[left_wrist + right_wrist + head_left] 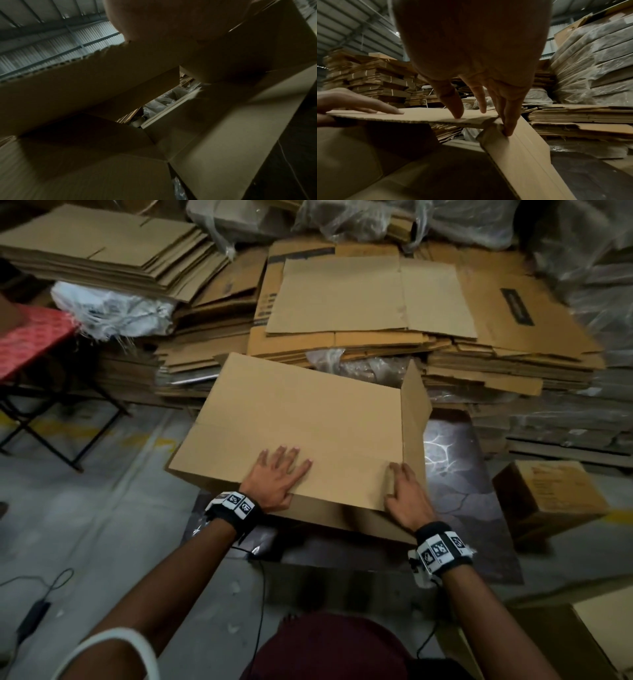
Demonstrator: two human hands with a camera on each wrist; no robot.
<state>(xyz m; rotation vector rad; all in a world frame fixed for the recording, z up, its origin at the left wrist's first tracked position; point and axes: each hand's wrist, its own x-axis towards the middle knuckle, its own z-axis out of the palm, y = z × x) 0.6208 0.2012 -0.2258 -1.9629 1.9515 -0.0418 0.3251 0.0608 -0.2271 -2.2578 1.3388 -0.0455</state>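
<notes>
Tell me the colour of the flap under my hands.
Plain light brown, unprinted: the flap shows best in the head view.

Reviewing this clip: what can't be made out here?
Inside of the cardboard box: head view, covered by its top flap; left wrist view too dark.
Left hand thumb tip: head view, tucked under the flap edge.
Print on the flattened cartons: head view, blurred.
Print on the small box: head view, blurred and small.
</notes>
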